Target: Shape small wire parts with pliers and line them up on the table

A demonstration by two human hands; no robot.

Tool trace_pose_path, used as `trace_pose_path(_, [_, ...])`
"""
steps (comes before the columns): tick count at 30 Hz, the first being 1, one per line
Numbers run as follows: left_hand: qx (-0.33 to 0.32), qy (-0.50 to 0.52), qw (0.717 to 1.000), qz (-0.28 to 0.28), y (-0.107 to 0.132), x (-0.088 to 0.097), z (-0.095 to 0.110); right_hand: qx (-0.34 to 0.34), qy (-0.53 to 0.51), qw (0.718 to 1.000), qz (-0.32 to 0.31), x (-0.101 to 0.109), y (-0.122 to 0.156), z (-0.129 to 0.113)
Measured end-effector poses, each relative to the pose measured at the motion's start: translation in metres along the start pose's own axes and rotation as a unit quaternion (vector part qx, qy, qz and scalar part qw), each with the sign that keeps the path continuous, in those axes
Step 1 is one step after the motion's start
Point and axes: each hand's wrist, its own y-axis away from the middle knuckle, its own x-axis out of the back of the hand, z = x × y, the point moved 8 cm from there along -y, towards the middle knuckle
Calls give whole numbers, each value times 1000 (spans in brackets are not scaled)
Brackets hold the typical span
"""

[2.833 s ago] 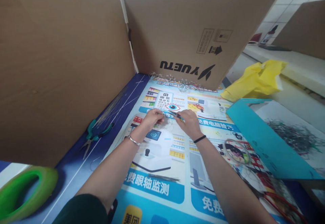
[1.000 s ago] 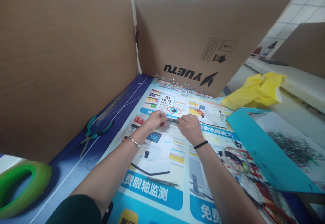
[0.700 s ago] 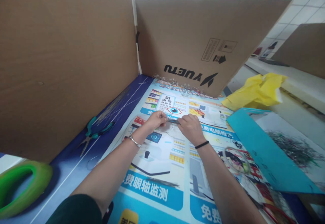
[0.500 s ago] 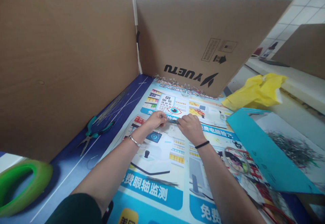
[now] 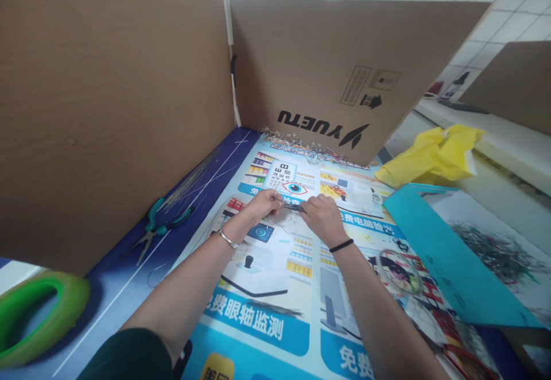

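Note:
My right hand (image 5: 323,218), with a black band at its wrist, is closed round a small dark metal tool (image 5: 293,207). Its slim end points left; whether it is pliers or tweezers I cannot tell. Close by on the left, my left hand (image 5: 266,203) has its fingertips pinched together at the tool's tip. What they hold is too small to name, though thin wire-like strands show just below. Both hands are above the printed poster sheet (image 5: 267,254). A bundle of thin dark wires (image 5: 275,309) lies on the sheet nearer to me.
Cardboard panels (image 5: 116,110) stand left and behind. Teal-handled pliers (image 5: 161,228) lie at left beside thin wires (image 5: 187,187), with a green tape roll (image 5: 71,305) nearer. At right are a blue box (image 5: 447,265) of wire pieces, a yellow bag (image 5: 430,153) and a clear ring (image 5: 400,272).
The view has shifted very slightly. Both hands stay in nearly the same place and pose, with the tool still between them.

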Motion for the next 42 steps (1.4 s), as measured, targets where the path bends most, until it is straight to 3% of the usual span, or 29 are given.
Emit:
trace_pose_path(8, [6, -2, 1000, 16, 2, -1, 3, -9, -9, 1000, 6, -2, 0, 2])
trace_pose_path(18, [-5, -10, 1000, 20, -1, 0, 1, -51, -75, 995, -31, -18, 3, 10])
trace_pose_path(42, [7, -36, 999, -12, 0, -1, -1, -12, -37, 998, -50, -8, -1, 4])
